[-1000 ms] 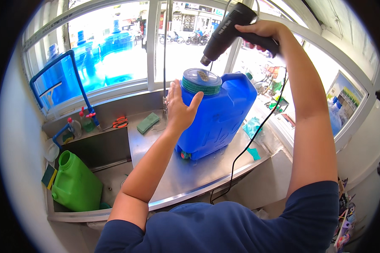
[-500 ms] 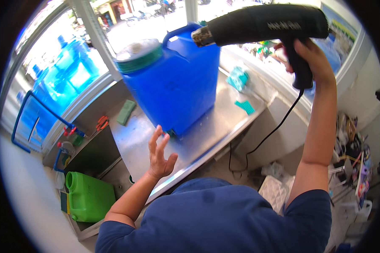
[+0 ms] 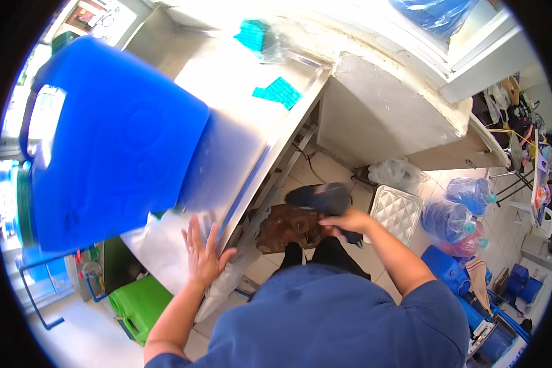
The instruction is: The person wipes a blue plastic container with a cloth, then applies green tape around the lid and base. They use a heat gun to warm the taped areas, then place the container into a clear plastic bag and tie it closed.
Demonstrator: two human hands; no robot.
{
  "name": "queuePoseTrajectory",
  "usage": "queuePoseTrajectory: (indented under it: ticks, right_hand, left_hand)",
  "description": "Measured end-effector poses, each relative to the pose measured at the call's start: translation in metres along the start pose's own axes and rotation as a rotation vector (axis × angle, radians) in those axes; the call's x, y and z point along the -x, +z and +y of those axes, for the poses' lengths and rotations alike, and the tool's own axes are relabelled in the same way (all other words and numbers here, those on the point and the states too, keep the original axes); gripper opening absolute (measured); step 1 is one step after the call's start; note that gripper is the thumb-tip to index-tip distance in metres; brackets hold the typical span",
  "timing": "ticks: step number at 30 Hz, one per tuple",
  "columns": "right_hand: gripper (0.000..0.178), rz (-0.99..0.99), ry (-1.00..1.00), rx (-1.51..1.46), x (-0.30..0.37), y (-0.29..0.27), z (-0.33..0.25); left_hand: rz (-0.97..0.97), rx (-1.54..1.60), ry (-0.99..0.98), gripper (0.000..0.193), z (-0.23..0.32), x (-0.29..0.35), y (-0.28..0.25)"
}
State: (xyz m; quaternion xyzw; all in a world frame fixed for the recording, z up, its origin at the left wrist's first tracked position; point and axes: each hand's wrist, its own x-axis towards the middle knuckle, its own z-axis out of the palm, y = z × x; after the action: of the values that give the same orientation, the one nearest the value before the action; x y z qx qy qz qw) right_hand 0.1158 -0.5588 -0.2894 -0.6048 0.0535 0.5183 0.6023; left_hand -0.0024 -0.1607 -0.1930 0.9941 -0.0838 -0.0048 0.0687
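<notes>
Low, the right hand [image 3: 348,222] grips a heat gun [image 3: 324,197].

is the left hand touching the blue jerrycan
Apart: the head view shows a gap of steel counter between the left hand and the blue jerrycan.

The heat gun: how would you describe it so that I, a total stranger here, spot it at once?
Find the steel counter bearing the big blue jug, then look past its right side, above the tiled floor. There the right hand grips the heat gun, dark and pistol-shaped. That colour and shape set it apart from the silvery quilted panel nearby.
</notes>
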Motion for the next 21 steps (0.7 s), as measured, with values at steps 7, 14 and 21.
queuePoseTrajectory:
  ticks: [7, 14, 21]
  right_hand:
    - [0.06, -0.038, -0.383, 0.814, -0.325, 0.029, 0.004]
    - [0.05, 0.316, -0.035, 1.135, -0.466, -0.029, 0.093]
    - [0.04, 0.439, 0.04, 1.195, -0.497, -0.053, 0.133]
  left_hand:
    - [0.125, -0.039, 0.002, 0.092, -0.004, 0.017, 0.016]
    - [0.089, -0.07, -0.053, 0.09, -0.005, 0.028, 0.014]
    - [0.092, -0.116, -0.084, 0.091, -0.005, 0.035, 0.015]
